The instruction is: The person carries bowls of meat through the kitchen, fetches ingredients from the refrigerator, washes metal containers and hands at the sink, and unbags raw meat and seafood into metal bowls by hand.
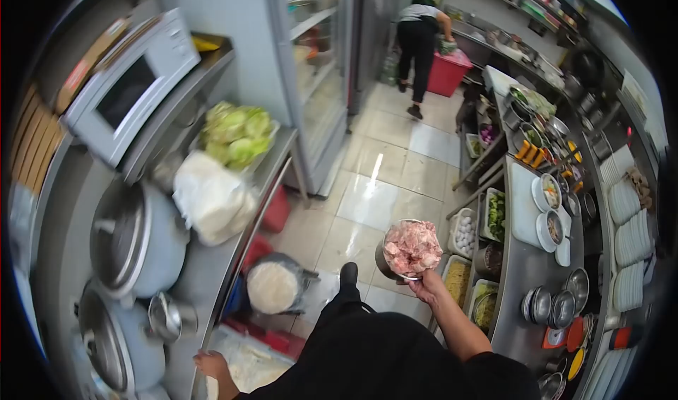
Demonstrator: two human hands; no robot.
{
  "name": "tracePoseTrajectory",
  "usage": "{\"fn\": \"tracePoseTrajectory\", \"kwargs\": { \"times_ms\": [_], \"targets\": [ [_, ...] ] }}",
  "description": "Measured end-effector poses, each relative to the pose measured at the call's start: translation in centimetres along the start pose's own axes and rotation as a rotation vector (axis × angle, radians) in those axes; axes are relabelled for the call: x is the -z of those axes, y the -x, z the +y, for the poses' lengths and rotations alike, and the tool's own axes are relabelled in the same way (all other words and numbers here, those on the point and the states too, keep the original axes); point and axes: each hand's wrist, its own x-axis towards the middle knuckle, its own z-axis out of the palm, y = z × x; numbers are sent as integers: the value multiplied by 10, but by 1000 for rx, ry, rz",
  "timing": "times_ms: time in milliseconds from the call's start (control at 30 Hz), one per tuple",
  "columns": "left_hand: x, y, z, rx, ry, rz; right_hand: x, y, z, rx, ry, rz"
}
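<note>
Down toward 4 o'clock from mid-view, the right grip (pixel 425 287) has a metal bowl (pixel 381 260) by its near edge, one-handed, with raw-looking meat (pixel 411 246) heaped above the rim. Left grip (pixel 213 366) is over at 7, by the edge of the left desk (pixel 205 280); no way to say from this angle if it's grasping anything.

Carrying tip: hold the bowl level and close in, and get the other grip underneath if you can, cuz a one-sided hold could easily tip. Give the eggs (pixel 463 234) some room, they're just past the bowl near 3:30. Floor (pixel 371 195) looks shiny, so short steps imo, and mind the round pale-topped container (pixel 273 287) at 7.

Further out, metal bowls (pixel 563 308) sit on the right desk (pixel 519 273) at 4, and a person (pixel 417 36) bends over a red bin (pixel 446 73) at 1.
</note>
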Motion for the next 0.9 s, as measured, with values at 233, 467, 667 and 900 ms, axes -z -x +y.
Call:
{"fn": "tracePoseTrajectory", "kwargs": {
  "times_ms": [233, 467, 667, 900],
  "targets": [
    [-10, -1, 317, -999, 644, -106, 41, -35, -125, 133, -152, 182],
    [123, 17, 701, -1114, 787, -457, 98, -82, -244, 339, -363, 289],
    [34, 32, 852, -1157, 589, -696, 171, -166, -346, 332, -340, 436],
    [-101, 72, 874, -1437, -379, -1156, 169, -246, -511, 226, -339, 393]
  ]
}}
